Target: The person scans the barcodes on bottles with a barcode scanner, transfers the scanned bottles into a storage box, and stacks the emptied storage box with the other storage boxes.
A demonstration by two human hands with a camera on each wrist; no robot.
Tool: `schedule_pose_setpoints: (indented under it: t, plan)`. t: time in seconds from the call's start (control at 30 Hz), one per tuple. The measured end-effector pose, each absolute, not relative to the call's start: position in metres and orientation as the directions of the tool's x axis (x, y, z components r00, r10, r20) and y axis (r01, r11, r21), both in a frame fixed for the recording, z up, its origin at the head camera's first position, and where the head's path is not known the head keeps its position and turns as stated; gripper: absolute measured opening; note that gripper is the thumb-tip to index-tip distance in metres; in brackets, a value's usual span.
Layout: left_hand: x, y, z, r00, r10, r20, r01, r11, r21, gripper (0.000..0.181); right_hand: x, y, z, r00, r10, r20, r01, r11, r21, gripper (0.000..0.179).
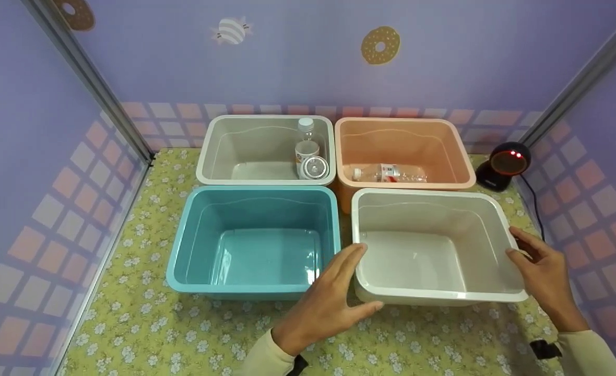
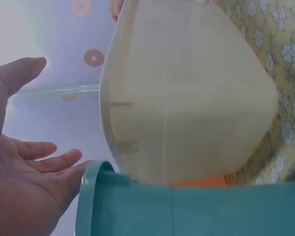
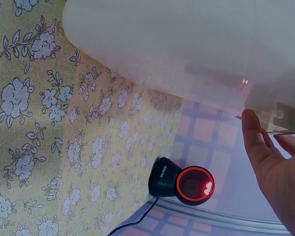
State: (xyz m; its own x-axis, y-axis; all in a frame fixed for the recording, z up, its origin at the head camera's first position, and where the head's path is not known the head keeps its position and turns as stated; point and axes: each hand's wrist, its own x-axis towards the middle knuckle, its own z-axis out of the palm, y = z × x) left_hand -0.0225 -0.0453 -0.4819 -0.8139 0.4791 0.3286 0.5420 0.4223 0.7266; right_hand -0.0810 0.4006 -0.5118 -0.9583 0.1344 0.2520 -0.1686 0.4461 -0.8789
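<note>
A white plastic bin (image 1: 412,261) stands at the front right. My right hand (image 1: 545,269) pinches its right rim, thumb on the inner side and fingers outside. In the right wrist view the fingers (image 3: 258,142) are at the bin's edge. My left hand (image 1: 323,297) is spread with straight fingers in front of the gap between the white bin and a teal bin (image 1: 253,295). Its fingertips are close to the white bin's left rim; whether they touch it I cannot tell. The left wrist view shows the left hand (image 2: 29,187) beside the teal rim, holding nothing.
Behind stand a grey-white bin (image 1: 203,151) with a clear bottle (image 1: 306,130) and a can (image 1: 316,168), and an orange bin (image 1: 467,162) with a lying plastic bottle (image 1: 391,173). A black scanner (image 1: 504,164) glows red at the right. Purple walls surround the floral cloth (image 1: 146,292).
</note>
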Motion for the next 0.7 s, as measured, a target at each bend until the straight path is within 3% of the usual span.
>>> schedule_pose_setpoints:
  t: [0.33,0.7]
  plan:
    - [-0.022,-0.024,-0.485,-0.805,0.511,0.302,0.535,0.406,0.741,0.099,-0.082,0.403,-0.512,-0.958,0.147,0.248,-0.154,0.464,-0.873,0.046]
    - [-0.029,-0.009,-0.491,-0.846,0.442,0.299,0.493,0.433,0.755,0.1,-0.082,0.408,-0.513,-0.958,0.168,0.233,-0.124,0.491,-0.862,0.046]
